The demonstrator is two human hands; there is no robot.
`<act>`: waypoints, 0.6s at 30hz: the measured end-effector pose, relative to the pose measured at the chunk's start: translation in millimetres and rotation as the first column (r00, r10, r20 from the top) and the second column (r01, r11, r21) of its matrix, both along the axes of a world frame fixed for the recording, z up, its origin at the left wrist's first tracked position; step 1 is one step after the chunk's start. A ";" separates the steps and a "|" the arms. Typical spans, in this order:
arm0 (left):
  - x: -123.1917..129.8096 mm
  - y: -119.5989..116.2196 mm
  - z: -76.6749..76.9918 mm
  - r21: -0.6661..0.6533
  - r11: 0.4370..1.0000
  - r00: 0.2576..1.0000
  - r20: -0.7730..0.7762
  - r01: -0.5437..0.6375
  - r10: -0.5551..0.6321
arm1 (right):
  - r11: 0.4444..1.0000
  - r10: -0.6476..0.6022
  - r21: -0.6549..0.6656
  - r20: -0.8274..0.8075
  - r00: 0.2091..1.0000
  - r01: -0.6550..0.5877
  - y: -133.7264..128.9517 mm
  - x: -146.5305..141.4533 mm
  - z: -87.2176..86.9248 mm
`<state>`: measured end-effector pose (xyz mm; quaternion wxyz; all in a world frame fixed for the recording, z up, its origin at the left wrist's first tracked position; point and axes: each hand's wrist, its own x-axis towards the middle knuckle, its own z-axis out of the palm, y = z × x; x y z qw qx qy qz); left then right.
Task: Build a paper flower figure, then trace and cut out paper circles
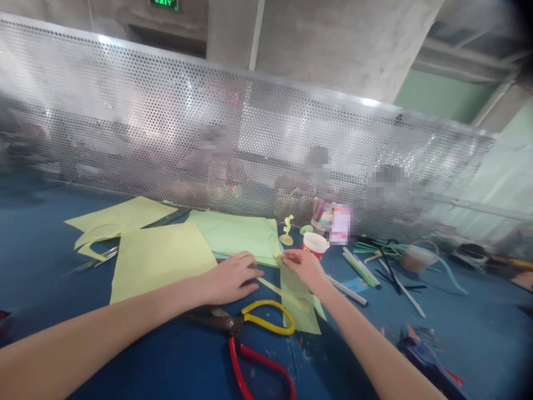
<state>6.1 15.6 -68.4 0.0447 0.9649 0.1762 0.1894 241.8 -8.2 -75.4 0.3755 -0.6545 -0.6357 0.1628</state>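
My left hand (234, 279) rests palm down near the edge of a yellow-green sheet (162, 258), its fingers slightly apart and a narrow paper strip (281, 290) running off from beside them. My right hand (306, 266) pinches a small pale yellow paper piece (278, 255) at its fingertips, just in front of a red and white cup (315, 243). Beneath and between the hands lies a cut piece of yellow-green paper (302, 311). Scissors (233, 324) with one yellow and one red handle lie spread nearer to me.
A stack of light green sheets (235, 233) lies behind my left hand. A cut yellow sheet (133, 214) is farther left. Markers (361, 266), a small yellow paper figure (287, 228) and a tub (418, 256) stand or lie around. A perforated metal screen (258, 133) borders the table.
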 end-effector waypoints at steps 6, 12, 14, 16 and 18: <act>4.6 1.7 2.6 -0.064 0.998 0.999 0.050 0.022 -0.018 | 1.000 0.002 0.014 0.016 1.000 -0.002 -5.5 7.9 20.7; 8.5 -1.1 6.4 -0.151 0.988 0.996 0.087 0.045 -0.032 | 0.998 0.069 -0.011 0.026 0.997 -0.069 -16.9 18.2 53.8; 9.7 -1.9 7.9 -0.163 0.987 0.997 0.080 0.006 0.007 | 0.995 0.100 -0.032 0.035 0.994 -0.099 -21.7 18.9 61.7; 10.5 -2.1 9.2 -0.199 0.977 0.993 0.079 -0.073 0.090 | 0.986 0.153 -0.069 0.049 0.987 -0.149 -26.8 16.9 66.0; 10.5 -1.8 10.5 -0.238 0.963 0.985 0.078 -0.129 0.152 | 0.967 0.234 -0.121 0.060 0.970 -0.226 -31.8 12.0 66.5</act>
